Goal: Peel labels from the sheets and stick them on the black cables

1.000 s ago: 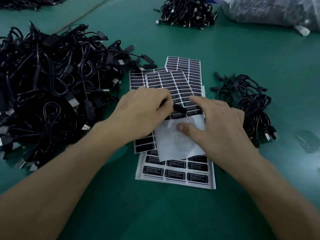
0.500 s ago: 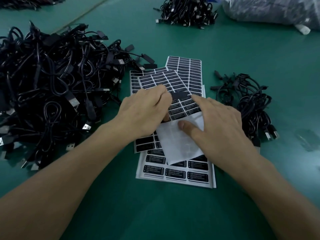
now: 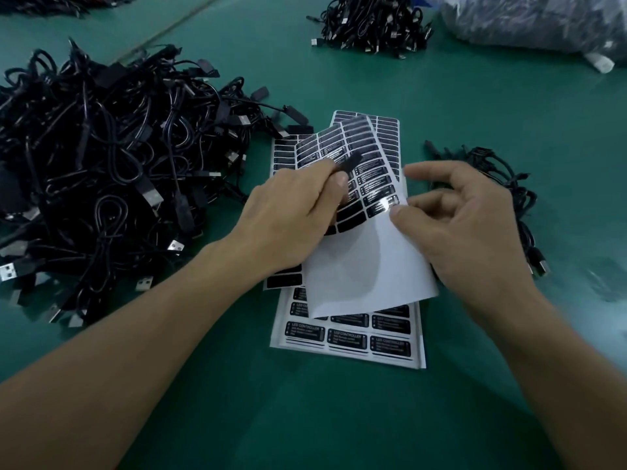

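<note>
Progress: early, by my judgement; one peeled label is off its backing but not yet on any cable, and the top sheet is bare white across its near half.
Left hand: the left hand pinches the peeled label between thumb and forefinger, above the sheet's printed rows.
Right hand: the right hand pinches the top sheet's right edge and holds it curled up off the stack; its other fingers are loosely bent.
Remaining: the large pile on the left suggests most cables await labels; whether the small pile on the right is already labelled I cannot tell.
Sheets: at least three, namely the lifted one, a side sheet peeking out left, and the stack, whose depth is unclear.
Cable piles: four, counting the far pile and a corner pile far left.
Labels in hand: one.
Other: one plastic bag far right on the green worktop.
</note>
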`<action>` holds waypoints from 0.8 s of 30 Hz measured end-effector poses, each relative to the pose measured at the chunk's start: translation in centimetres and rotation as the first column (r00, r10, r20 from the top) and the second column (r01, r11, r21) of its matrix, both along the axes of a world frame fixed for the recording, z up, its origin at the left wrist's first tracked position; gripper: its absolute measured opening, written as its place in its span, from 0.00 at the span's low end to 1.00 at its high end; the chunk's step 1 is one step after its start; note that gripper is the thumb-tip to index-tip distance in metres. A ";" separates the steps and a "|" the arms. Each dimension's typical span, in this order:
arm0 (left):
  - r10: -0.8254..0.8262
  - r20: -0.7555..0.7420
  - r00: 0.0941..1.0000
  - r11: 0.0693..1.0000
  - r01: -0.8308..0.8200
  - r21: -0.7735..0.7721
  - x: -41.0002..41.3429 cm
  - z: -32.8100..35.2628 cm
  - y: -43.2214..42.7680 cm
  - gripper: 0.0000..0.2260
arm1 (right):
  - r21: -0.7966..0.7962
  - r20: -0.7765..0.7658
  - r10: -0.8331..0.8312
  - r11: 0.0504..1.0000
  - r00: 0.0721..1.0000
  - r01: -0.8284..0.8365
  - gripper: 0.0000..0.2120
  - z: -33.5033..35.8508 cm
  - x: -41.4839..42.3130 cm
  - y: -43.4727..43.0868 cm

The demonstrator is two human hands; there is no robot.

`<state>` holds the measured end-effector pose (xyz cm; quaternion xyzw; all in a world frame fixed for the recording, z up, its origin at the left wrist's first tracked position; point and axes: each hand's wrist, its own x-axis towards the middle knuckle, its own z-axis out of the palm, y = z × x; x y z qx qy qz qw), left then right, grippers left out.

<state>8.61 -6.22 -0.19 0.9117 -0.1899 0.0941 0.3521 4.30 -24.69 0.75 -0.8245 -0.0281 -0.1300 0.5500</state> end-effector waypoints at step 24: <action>-0.143 0.145 0.979 0.915 0.186 -0.357 -0.5 -0.1 -1.0 0.23 | -0.122 0.157 0.104 0.989 0.982 -0.085 0.12 -1.2 -0.4 1.1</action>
